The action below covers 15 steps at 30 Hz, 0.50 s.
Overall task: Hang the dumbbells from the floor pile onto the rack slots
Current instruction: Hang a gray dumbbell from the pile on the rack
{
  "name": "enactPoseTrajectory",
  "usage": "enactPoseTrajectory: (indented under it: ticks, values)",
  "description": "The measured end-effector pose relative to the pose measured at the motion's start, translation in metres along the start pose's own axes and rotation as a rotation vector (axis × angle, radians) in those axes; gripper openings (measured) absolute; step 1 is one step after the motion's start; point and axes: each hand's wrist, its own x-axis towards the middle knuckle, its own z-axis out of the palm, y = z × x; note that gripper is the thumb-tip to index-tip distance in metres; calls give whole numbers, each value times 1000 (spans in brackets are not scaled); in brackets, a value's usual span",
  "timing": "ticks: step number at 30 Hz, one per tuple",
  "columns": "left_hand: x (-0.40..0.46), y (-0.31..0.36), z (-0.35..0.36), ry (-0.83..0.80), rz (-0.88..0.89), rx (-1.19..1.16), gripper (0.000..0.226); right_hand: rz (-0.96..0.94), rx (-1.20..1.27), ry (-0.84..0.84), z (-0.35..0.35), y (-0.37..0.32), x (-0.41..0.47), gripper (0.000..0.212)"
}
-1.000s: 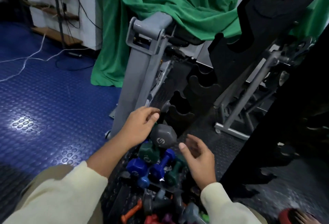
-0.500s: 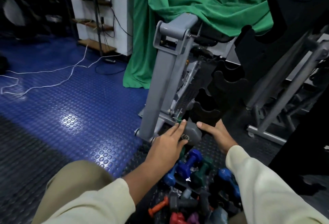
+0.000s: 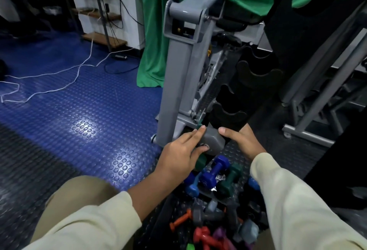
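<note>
Lifted from the pile [image 3: 210, 196], grey dumbbell [image 3: 213, 143] nears lowest rack slot [image 3: 228, 114], apparently; left hand [image 3: 178, 156] and right hand [image 3: 241, 140] press flat-fingered.

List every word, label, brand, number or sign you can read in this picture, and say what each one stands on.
None can be read.
Grey dumbbell held between the left hand and right hand: a pale round mark on its end face, half covered by a finger and too blurred to read.
Grey machine frame: small labels in its top bracket, too small to read.

Dumbbell [image 3: 212, 142] between both hands (pile [image 3: 216, 206] below), before rack [image 3: 230, 114].
</note>
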Motion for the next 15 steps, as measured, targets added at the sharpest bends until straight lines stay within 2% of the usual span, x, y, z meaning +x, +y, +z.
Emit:
enactPoseTrajectory:
  ticks: [7, 9, 10, 12, 13, 15]
  values:
    - [0, 5, -4, -24, -65, -12, 60, 80, -54, 22, 7, -7, -13, 91]
    - [1, 5, -12, -69, -77, -13, 62, 153, -131, 138, 20, -5, -30, 82]
    - [1, 3, -17, -103, -75, -13, 64, 153, -182, 249, 28, -1, -43, 77]
    - [2, -2, -26, -174, -63, -6, 69, 23, -338, 516, 43, 13, -73, 60]
    - [1, -3, -28, -198, -67, 0, 70, -80, -427, 595, 50, 19, -85, 47]
    - [-1, -2, -28, -203, -98, 9, 70, -249, -564, 576, 62, 21, -98, 30]
